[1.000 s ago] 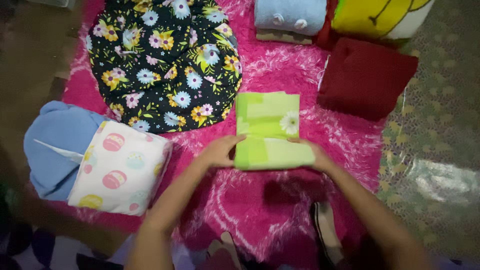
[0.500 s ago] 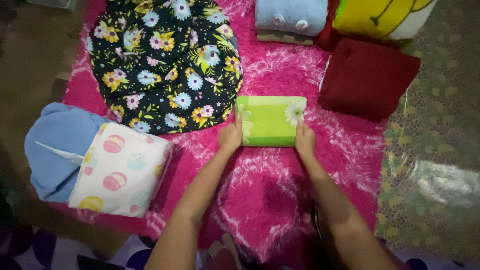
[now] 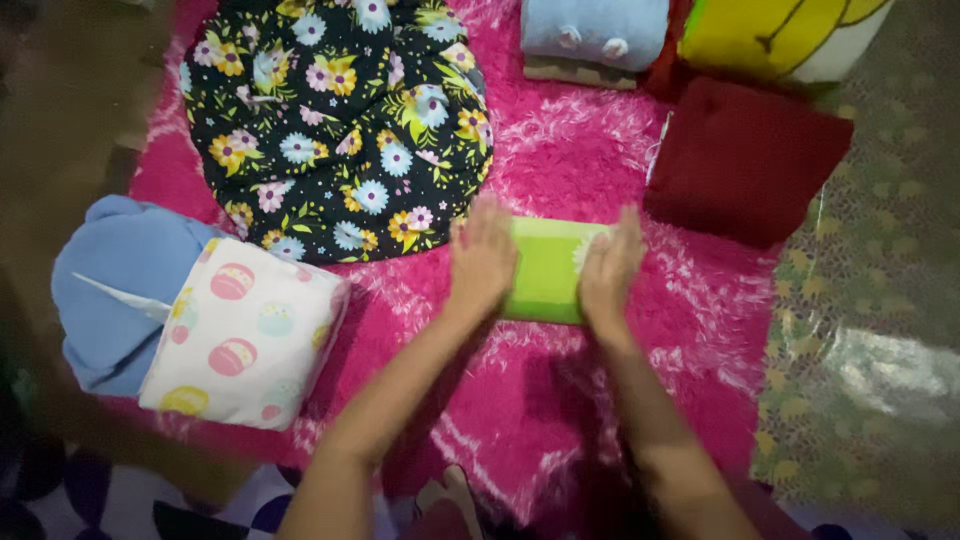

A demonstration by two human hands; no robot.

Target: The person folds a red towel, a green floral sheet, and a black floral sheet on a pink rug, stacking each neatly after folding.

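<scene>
Seen from above, two bare hands lie flat, palms down and fingers spread, on a small folded green cloth [image 3: 547, 268]. The left hand [image 3: 482, 258] covers the cloth's left edge; the right hand [image 3: 610, 268] covers its right edge, where a white flower print partly shows. Neither hand grips; both press open on top. The cloth lies on a fluffy bright pink rug [image 3: 590, 160], near its middle.

Just beyond the left hand sits a large round cushion [image 3: 335, 120] in black fabric with yellow, blue and pink flowers. Further left, at the rug's edge, a folded white cloth with pastel round prints [image 3: 240, 335] lies against a light blue bundle [image 3: 125, 280].

Beyond the right hand, a dark red folded cloth [image 3: 745, 160] rests on the rug, apart from the green one. At the top edge sit a pale blue folded towel [image 3: 595, 28] and a yellow cushion [image 3: 780, 35]. A patterned floor mat [image 3: 880, 280] borders the rug on the right.
</scene>
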